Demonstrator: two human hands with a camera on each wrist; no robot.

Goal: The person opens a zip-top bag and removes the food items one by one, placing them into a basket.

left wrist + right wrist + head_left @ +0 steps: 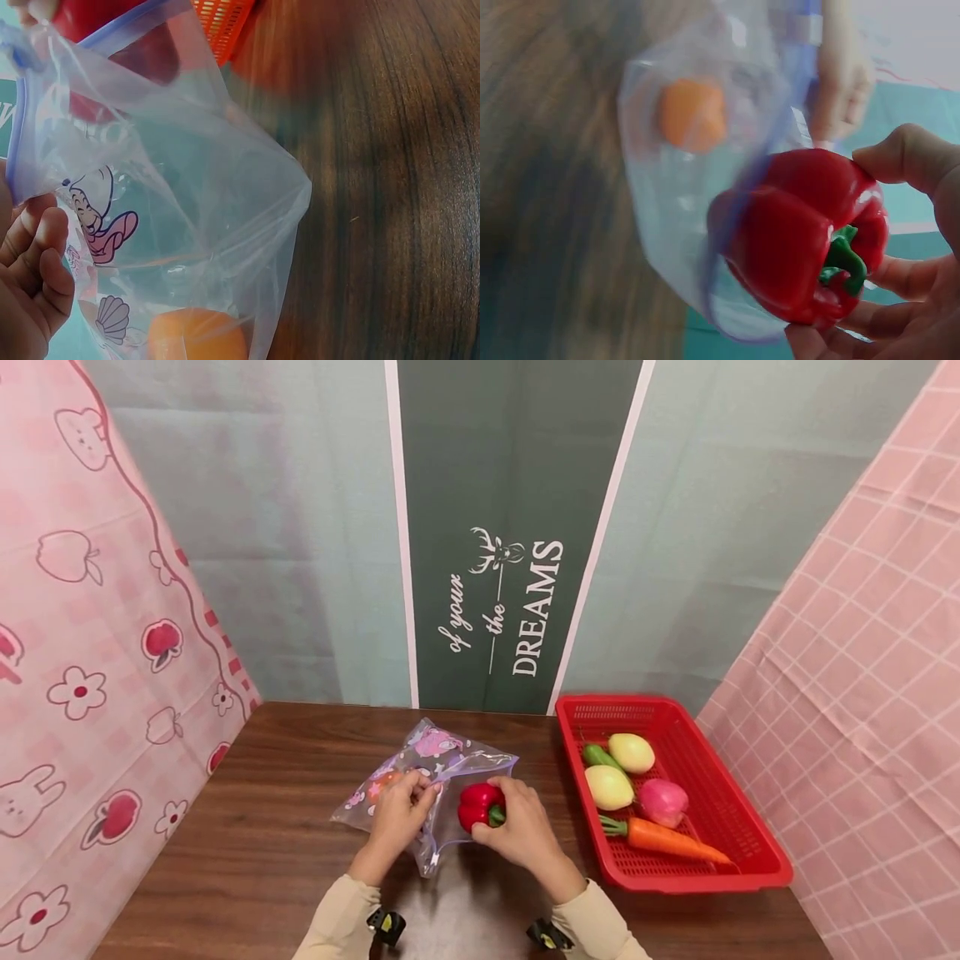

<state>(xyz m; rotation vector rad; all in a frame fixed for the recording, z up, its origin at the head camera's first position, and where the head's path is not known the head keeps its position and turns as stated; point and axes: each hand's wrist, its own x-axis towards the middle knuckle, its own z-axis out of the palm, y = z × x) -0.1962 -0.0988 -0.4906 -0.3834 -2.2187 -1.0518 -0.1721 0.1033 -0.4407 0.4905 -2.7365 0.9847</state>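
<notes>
A red bell pepper [478, 805] with a green stem is held by my right hand [521, 827], thumb on one side and fingers on the other. In the right wrist view the pepper [787, 232] sits at the mouth of a clear zip bag [652, 217], partly behind its purple edge. My left hand [401, 810] pinches the rim of this bag [450, 752], which has cartoon prints. Inside the bag lies an orange round item [196, 336], seen through the plastic; its kind is hard to tell.
To the right stands a red plastic basket [738, 806] holding a carrot [675, 841], two pale yellow items [632, 753], a green vegetable [602, 757] and a pink round item [663, 802]. The brown wooden table [247, 827] ends at a printed curtain [330, 568] behind.
</notes>
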